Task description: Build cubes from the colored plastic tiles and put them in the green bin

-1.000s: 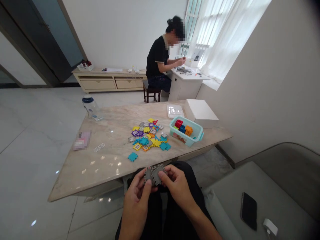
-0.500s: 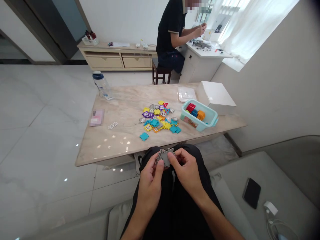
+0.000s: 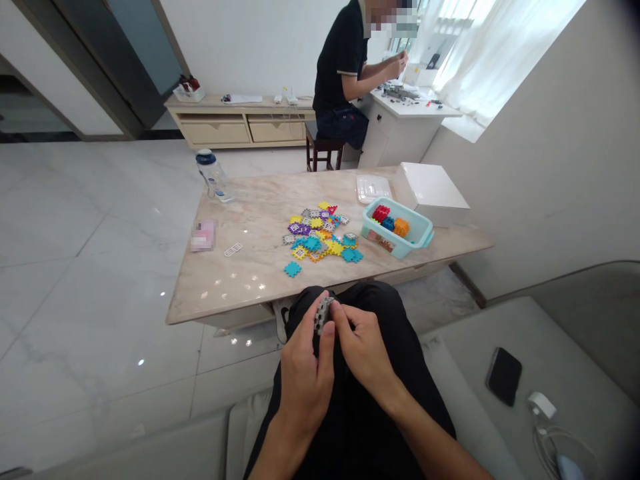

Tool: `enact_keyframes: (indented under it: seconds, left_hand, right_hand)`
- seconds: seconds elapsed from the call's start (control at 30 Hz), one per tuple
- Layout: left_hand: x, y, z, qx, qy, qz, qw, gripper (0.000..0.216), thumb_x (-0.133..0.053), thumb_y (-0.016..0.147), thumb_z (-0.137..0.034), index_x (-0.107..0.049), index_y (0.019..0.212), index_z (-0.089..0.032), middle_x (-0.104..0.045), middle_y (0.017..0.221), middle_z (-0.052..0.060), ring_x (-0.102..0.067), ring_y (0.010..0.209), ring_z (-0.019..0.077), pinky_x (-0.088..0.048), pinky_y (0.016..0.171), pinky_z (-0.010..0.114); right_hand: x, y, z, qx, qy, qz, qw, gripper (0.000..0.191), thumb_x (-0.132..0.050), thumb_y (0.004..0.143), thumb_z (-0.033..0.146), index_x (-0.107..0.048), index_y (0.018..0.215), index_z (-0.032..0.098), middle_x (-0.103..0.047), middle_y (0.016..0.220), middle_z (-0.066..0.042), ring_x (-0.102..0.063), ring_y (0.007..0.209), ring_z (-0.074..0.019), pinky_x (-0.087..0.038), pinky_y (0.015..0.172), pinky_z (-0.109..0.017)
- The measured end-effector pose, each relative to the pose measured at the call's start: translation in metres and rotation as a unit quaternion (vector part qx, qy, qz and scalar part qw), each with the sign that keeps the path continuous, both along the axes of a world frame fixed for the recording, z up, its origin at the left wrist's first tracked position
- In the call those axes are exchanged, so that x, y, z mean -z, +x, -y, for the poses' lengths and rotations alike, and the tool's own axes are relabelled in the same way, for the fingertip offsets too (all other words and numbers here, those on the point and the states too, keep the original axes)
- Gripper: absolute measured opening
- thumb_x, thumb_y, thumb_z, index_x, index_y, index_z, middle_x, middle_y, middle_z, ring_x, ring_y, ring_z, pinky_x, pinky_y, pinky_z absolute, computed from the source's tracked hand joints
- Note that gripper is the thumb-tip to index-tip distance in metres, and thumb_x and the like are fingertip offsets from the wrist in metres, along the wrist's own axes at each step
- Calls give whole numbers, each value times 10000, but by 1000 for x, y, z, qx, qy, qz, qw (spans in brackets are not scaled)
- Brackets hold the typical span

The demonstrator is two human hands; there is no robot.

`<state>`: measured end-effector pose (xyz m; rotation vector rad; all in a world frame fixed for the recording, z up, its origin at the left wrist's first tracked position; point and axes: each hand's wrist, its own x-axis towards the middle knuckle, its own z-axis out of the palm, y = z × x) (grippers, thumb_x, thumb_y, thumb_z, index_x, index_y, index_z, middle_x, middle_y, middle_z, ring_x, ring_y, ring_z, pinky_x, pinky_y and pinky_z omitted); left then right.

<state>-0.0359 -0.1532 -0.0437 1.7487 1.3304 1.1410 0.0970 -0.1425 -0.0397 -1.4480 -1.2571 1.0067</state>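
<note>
Over my lap, a small stack of grey notched interlocking tiles (image 3: 323, 316) is held on edge between my two hands. My left hand (image 3: 306, 360) grips it from the left, thumb on the near side and fingers behind. From the right, my right hand (image 3: 367, 350) pinches its edge with thumb and fingertips; part of the stack is hidden by the fingers. On the table beyond lies a loose pile of coloured interlocking tiles (image 3: 313, 244), yellow, teal, purple, orange and grey. A single teal tile (image 3: 293, 269) rests apart at its near side.
A light-blue bin (image 3: 423, 235) holds red, blue and orange tiles. Beside it are a clear lid (image 3: 373, 189) and a white box (image 3: 434, 188). A water bottle (image 3: 215, 177) stands far left on the marble table (image 3: 250, 220). A phone (image 3: 504, 377) lies on the sofa. Another person (image 3: 340, 67) sits beyond.
The grey tiles have turned from lying face up to standing on edge between my hands. My fingers have shifted around them. The view has moved slightly.
</note>
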Motion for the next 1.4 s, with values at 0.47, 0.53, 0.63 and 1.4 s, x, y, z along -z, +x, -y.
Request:
enact_keyframes:
  seconds: [0.47,0.53,0.63,1.4]
  left_hand:
    - [-13,-14,8,118,144,-56,981,527,-582,1098,-121,-591,1599,-285,-659,1617,104,-656,1476,248,-546,1253,451]
    - [-15,-18,6,128,144,-49,980,549,-575,1102,-128,-571,1628,-285,-634,1643,107,-641,1493,247,-532,1266,442]
    - [-11,-21,4,130,140,-62,980,594,-557,1122,-184,-490,1704,-282,-572,1701,122,-594,1544,271,-502,1294,452]
    - [-24,-37,-2,82,171,-184,964,571,-824,988,-204,-643,1526,-266,-780,1329,102,-719,1215,268,-620,1078,453]
  right_hand:
    - [-18,14,14,-4,18,1,1000,85,-675,834,167,-648,885,229,-664,749,30,-576,660,-146,-427,630,-268]
    - [-21,14,14,-20,14,-48,999,103,-685,878,207,-669,978,227,-715,819,12,-638,709,-159,-491,663,-266]
    - [-25,14,15,-29,0,-104,994,86,-672,944,267,-699,1012,222,-753,890,-20,-689,790,-180,-553,712,-278]
    - [-13,12,36,-100,84,6,991,289,-455,1175,292,-720,1072,239,-762,1011,-67,-706,921,-221,-546,873,-357]
